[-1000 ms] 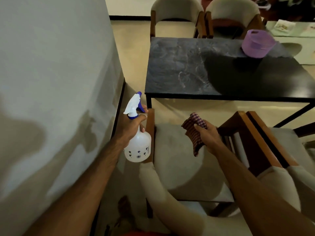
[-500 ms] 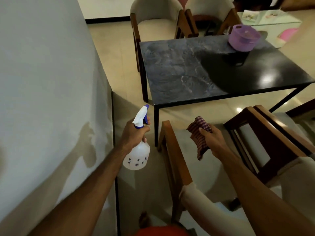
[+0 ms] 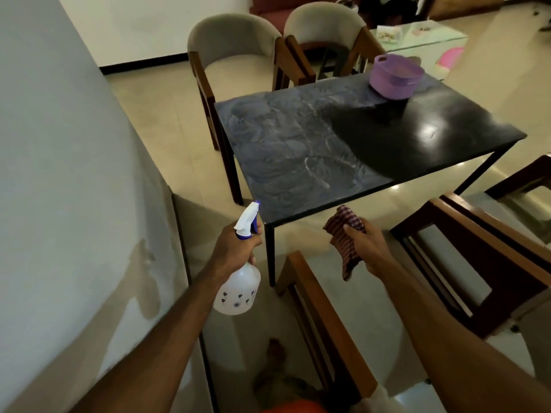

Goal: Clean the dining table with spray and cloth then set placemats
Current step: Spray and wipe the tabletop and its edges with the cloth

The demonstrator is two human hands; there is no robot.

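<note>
While short of the dining table, spray bottle gripped at neck by left hand, fingers curled round it, striped cloth bunched in right hand, fingers pinching folds. Risk: mist landing on near chair or floor if triggered from this far back, nozzle not yet over tabletop. Also purple basket on far corner liable to block wiping or get knocked, smeared left half needing the work.

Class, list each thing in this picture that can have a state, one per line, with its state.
spray bottle: held upright by left hand
cloth: bunched, gripped by right hand
dining table: smeared on left part, glossy on right
purple basket: upright on table
</note>
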